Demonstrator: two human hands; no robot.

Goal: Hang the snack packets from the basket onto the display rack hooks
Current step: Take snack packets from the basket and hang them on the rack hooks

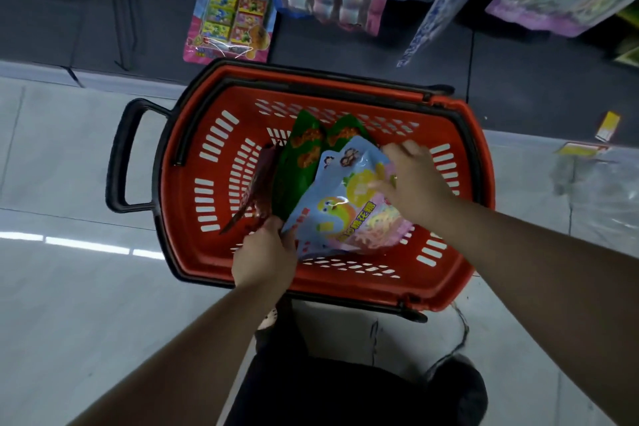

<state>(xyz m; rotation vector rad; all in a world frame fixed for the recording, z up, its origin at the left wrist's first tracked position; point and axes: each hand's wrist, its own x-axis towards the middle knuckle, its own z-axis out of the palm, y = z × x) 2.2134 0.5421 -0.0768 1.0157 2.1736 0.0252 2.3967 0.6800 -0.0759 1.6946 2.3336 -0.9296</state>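
Pick-up step: pale blue plastic snack packet is gripped w/ fingers of both left hand & right hand inside red plastic basket; lift to rack hook likely needed next.

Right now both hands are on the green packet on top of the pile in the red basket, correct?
Not quite. In the head view, the left hand and right hand are on the light blue packet, which lies over the green packets in the red basket.

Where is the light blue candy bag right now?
In the head view the light blue candy bag is inside the red basket, lying over the green packets, with the left hand and right hand on its edges.
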